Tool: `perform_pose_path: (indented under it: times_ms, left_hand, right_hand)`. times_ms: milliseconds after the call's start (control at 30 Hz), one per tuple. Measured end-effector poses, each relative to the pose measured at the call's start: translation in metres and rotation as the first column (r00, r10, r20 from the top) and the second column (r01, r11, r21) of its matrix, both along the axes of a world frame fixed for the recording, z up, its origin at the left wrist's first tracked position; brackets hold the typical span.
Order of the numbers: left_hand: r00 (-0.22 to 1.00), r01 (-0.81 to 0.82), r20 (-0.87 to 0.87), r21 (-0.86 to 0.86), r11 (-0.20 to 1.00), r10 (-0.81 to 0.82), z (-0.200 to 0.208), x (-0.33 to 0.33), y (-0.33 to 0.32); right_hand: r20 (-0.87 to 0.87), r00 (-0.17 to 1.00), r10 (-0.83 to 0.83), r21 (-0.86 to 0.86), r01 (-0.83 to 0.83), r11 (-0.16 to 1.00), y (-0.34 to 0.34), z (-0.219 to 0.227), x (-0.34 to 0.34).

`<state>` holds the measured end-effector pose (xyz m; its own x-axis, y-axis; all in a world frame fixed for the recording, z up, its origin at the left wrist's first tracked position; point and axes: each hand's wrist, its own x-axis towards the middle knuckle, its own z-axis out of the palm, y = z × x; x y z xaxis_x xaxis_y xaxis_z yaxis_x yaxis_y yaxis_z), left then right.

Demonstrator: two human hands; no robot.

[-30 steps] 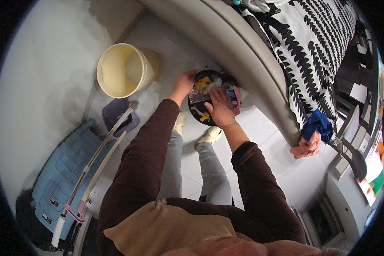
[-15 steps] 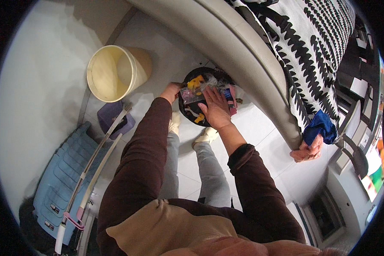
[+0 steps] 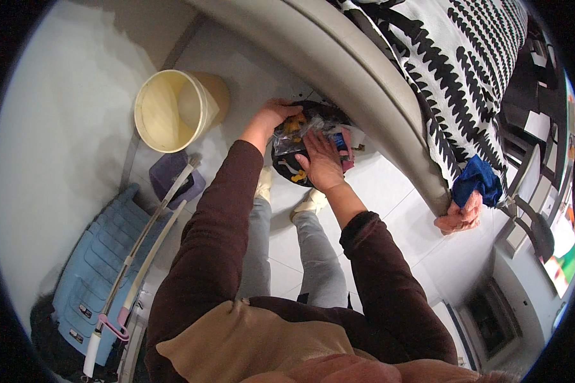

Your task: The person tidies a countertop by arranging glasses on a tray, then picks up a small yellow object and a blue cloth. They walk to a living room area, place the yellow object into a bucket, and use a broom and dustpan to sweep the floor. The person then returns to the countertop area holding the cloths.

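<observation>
Left grip (image 3: 276, 115) closed on black bag (image 3: 286, 167) rim.

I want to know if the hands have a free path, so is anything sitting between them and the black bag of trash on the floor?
Nothing visible does. The left hand grips the far rim of the black bag, and the right hand presses flat on the wrappers inside it. The cream bucket stands off to the left, apart from the bag.

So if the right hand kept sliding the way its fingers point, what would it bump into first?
The right hand lies flat on the rubbish in the black bag, fingers pointing up-left. Going straight on, it would probably first meet the clear plastic wrapper, then the left hand at the bag's far rim. Depth is hard to judge.
</observation>
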<state>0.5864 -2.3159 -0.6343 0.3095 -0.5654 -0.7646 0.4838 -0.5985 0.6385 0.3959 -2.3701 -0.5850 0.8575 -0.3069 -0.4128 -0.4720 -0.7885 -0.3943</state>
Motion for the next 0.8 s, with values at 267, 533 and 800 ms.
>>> perform_pose_path:
  times_ms: [267,533,800]
  left_hand:
    - [0.906,0.187,0.415,-0.215,0.959,-0.083,0.044,-0.03,0.022]
    - [0.701,0.264,0.674,0.059,0.963,-0.233,0.073,-0.044,0.063]
    - [0.725,0.203,0.687,-0.16,0.966,-0.038,0.067,-0.062,0.091]
  right_hand:
    - [-0.065,0.995,-0.07,0.1,0.076,0.992,0.009,-0.003,-0.002]
    - [0.061,0.998,0.008,0.037,-0.011,0.999,0.035,-0.006,-0.008]
    - [0.15,0.987,-0.06,0.104,0.045,0.994,0.039,0.002,-0.011]
